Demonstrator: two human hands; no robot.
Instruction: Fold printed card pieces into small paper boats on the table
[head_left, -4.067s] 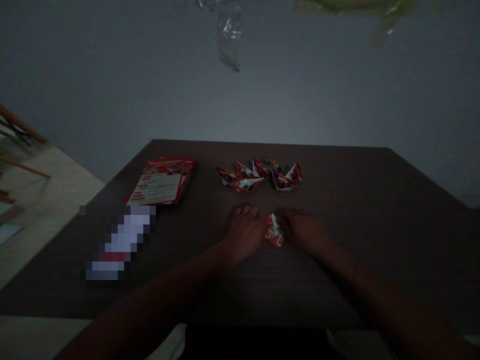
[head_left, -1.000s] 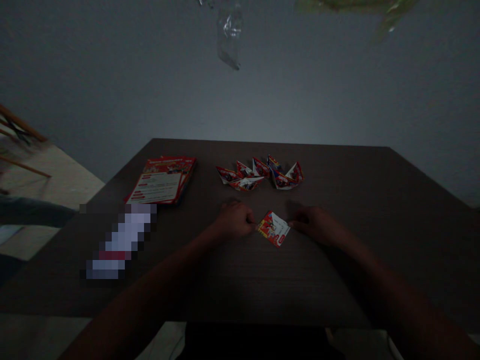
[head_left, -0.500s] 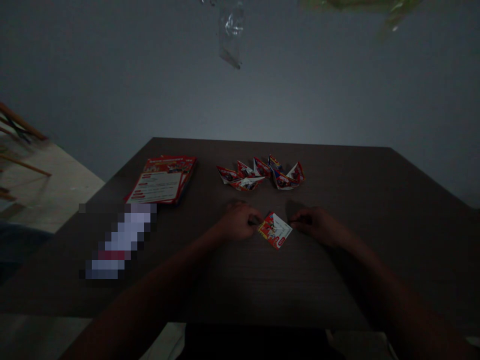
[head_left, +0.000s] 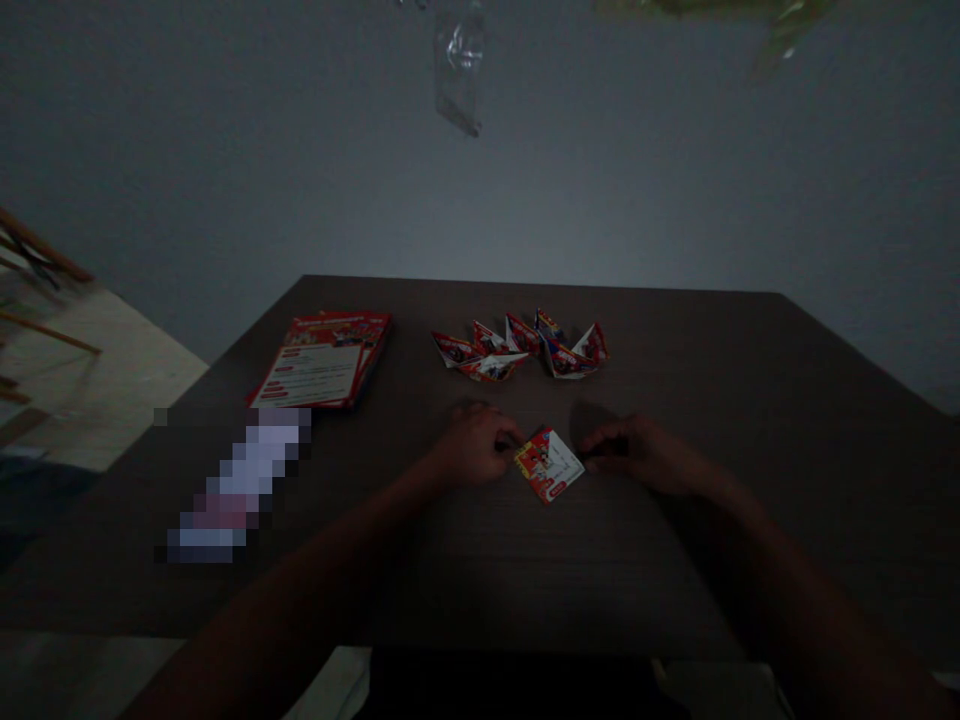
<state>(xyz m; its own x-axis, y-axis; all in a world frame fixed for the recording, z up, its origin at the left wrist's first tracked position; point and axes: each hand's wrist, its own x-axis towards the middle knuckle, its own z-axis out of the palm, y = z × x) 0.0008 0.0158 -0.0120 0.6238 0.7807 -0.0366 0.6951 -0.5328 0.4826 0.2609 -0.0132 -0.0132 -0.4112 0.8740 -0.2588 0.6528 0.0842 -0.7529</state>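
A small folded paper square [head_left: 550, 465], red and white with printed figures, is held like a diamond low over the dark table. My left hand [head_left: 478, 445] is closed, thumb and finger pinching the paper's left corner. On the other side my right hand [head_left: 637, 452] is closed at the right corner, its fingertips partly in shadow. Beyond the hands sit several folded paper boats: a red and white one [head_left: 491, 365] to the left and a blue and red one [head_left: 574, 360] to the right.
A stack of red printed leaflets [head_left: 319, 365] lies at the table's left. Nearer me is a pixelated pale oblong [head_left: 244, 480]. The table [head_left: 712, 340] meets a grey wall, where a clear plastic pouch [head_left: 459, 70] hangs. Wooden legs [head_left: 49, 250] show at far left.
The folded paper has turned and tilted slightly between my fingers, and its upper diagonal edge now looks flatter. Both hands stay nearly in place; the right fingers have shifted a little.
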